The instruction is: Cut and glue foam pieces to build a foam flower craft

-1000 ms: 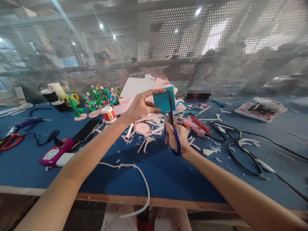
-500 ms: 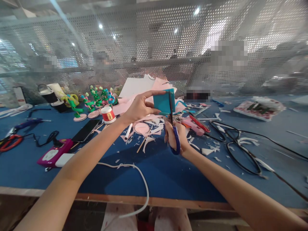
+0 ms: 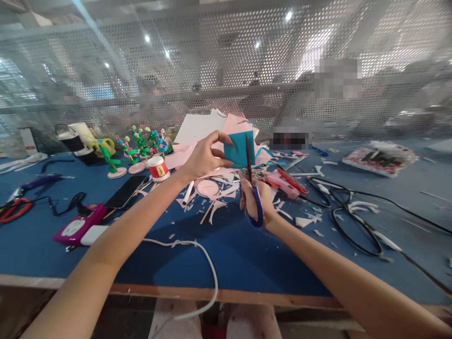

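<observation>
My left hand point(image 3: 206, 153) pinches the left edge of a small blue-teal sheet point(image 3: 237, 149), held up above the table; whether it is paper or foam I cannot tell. In my right hand point(image 3: 259, 200) is a pair of scissors point(image 3: 259, 207) with dark blue handles, the fingers closed through the loops. The dark blades point upward and lie across the sheet near its right edge. Beneath the hands, a pink disc point(image 3: 207, 188) and a white marker point(image 3: 188, 193) lie among pink and white scraps.
Small green craft plants point(image 3: 143, 146) on pink bases, a red-and-white tub point(image 3: 158, 168), a phone point(image 3: 126, 192) and a magenta box point(image 3: 83, 225) stand left. To the right are a pink glue gun point(image 3: 287, 188), black cable point(image 3: 353, 226) and plastic bag point(image 3: 381, 159). A white cable point(image 3: 210, 263) crosses the front edge.
The sheet and scissors have shifted slightly left. My left forefinger has bent back along the sheet's upper edge, and the blades lean a little more to the left.
</observation>
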The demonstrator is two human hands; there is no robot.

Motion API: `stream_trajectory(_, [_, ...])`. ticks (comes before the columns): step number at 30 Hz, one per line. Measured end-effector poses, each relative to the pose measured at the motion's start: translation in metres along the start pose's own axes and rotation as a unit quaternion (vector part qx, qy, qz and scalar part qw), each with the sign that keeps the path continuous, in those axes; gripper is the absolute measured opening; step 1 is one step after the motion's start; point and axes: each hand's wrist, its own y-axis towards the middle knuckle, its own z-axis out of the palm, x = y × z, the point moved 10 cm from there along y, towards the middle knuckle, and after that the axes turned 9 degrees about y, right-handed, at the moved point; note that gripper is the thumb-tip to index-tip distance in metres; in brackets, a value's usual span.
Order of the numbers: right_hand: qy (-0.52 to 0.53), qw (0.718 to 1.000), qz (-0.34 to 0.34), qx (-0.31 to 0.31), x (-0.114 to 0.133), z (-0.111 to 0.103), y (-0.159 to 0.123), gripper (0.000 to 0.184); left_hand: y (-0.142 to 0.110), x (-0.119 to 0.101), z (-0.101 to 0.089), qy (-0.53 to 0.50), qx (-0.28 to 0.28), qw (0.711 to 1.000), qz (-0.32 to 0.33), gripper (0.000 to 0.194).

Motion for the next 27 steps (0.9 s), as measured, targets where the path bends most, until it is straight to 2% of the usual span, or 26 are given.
stream_trajectory(9, [-0.012,1.0,-0.003,0.002,0.002,0.0,-0.001,0.048,-0.001,-0.009,-0.003,0.046,-0.001,0.999,0.015,0.044])
stream_trajectory(20, [-0.009,1.0,-0.002,0.009,-0.004,0.0,0.002,0.046,-0.003,-0.011,0.004,0.034,0.011,0.999,0.032,0.04])
stream_trajectory(27, [-0.01,1.0,0.0,0.003,-0.003,-0.001,0.0,0.049,-0.004,-0.011,0.005,0.023,0.016,1.0,0.014,0.042])
